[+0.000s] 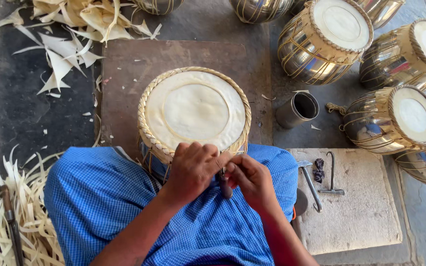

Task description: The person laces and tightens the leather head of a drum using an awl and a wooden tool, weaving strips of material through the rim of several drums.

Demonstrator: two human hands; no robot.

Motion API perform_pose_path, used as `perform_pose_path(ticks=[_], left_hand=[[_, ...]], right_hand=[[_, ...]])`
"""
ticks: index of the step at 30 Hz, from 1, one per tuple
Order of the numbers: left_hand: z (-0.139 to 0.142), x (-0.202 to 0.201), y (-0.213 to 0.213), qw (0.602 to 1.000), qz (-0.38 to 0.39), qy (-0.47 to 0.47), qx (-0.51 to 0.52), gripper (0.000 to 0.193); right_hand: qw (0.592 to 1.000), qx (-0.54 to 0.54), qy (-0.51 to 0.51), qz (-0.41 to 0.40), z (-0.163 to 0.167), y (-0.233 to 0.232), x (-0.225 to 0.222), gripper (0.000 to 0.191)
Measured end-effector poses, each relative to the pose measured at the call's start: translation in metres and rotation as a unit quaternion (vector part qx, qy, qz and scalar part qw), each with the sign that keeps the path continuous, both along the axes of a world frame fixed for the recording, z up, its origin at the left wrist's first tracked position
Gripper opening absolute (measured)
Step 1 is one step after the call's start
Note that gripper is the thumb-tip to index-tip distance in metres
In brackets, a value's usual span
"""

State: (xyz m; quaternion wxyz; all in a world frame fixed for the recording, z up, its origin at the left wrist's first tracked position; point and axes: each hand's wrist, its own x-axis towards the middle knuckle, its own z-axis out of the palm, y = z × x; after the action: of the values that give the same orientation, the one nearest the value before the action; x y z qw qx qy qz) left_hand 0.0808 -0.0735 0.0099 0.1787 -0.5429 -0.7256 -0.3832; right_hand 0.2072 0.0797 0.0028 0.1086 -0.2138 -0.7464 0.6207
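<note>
Sitting in the middle of the frame, a round drum [193, 111] rests between the person's knees on a brown board [124, 74]. Shiny metal drums [324, 42] crowd the upper right, and a small metal cup [297, 109] stands just beside the drum on its right. A hammer [310, 183] and a metal hook [332, 178] lie on a pale stone slab [356, 216] at the lower right. Pale strips [70, 49] are scattered in the upper left, and a heap of long strips [6, 212] fills the lower left.

The drum has a cream skin top with a round patch in the middle and a braided rim all around.

The left hand [193, 170] is curled shut on the near rim of the drum. The right hand [252, 178] is closed around a dark tool [224, 184], touching the left hand.

The blue cloth [104, 202] over the knees hides the drum's lower side. The dark floor to the left of the board has some open room.
</note>
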Motion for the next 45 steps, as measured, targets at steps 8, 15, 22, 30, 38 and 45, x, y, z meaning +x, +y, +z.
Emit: perform_pose_path(ticks=[8,15,22,30,38,45], left_hand=[[0.014,-0.01,-0.004,0.986,-0.048,-0.16,-0.015,0.015],[0.01,-0.01,0.0,0.981,0.001,-0.192,0.018,0.013],[0.003,-0.008,0.002,0.979,0.015,-0.199,0.05,0.014],[0.002,-0.005,0.004,0.981,0.024,-0.188,0.047,0.014],[0.01,-0.002,0.002,0.983,0.023,-0.18,0.019,0.017],[0.001,0.014,-0.002,0.993,0.071,-0.093,-0.008,0.031]], right_hand=[[0.97,0.237,0.045,-0.04,0.013,-0.004,-0.007,0.011],[0.957,0.219,0.181,-0.064,0.026,-0.003,-0.008,0.02],[0.985,0.1,0.141,-0.022,0.007,0.004,-0.016,0.015],[0.975,0.152,0.161,-0.004,-0.001,0.005,-0.016,0.012],[0.956,0.275,0.101,0.003,0.01,0.003,-0.025,0.009],[0.932,0.348,0.106,-0.008,0.004,0.004,-0.023,0.011]])
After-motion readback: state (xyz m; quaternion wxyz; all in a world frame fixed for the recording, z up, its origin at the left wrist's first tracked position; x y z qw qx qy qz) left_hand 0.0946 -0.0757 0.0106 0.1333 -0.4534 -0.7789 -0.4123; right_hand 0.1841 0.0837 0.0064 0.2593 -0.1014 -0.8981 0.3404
